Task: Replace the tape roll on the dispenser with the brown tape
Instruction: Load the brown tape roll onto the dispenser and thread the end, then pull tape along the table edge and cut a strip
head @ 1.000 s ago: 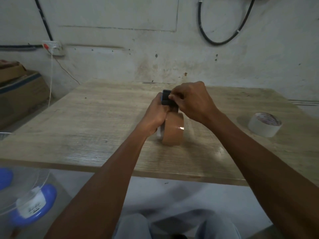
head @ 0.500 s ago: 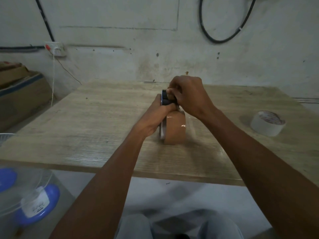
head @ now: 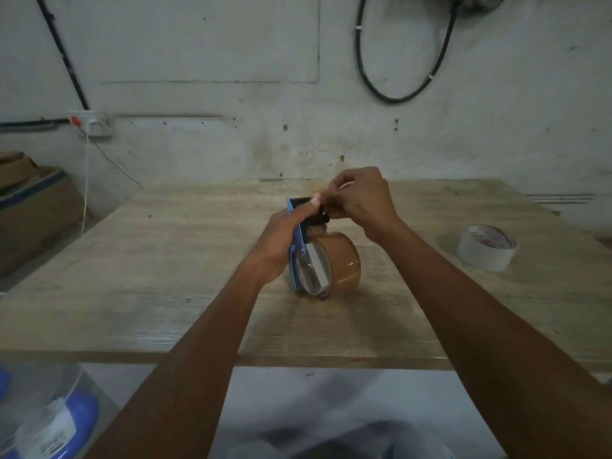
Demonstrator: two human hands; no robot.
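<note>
Brown tape (head: 341, 260) on dispenser (head: 299, 236), gripped by left hand (head: 281, 243); right hand (head: 361, 197) pinching tape end (white roll (head: 486, 248) well apart).

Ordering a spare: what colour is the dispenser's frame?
Blue, with a black toothed head; the dispenser shows in the head view.

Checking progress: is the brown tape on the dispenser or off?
On: the brown tape sits on the blue dispenser, held by the left hand.
</note>
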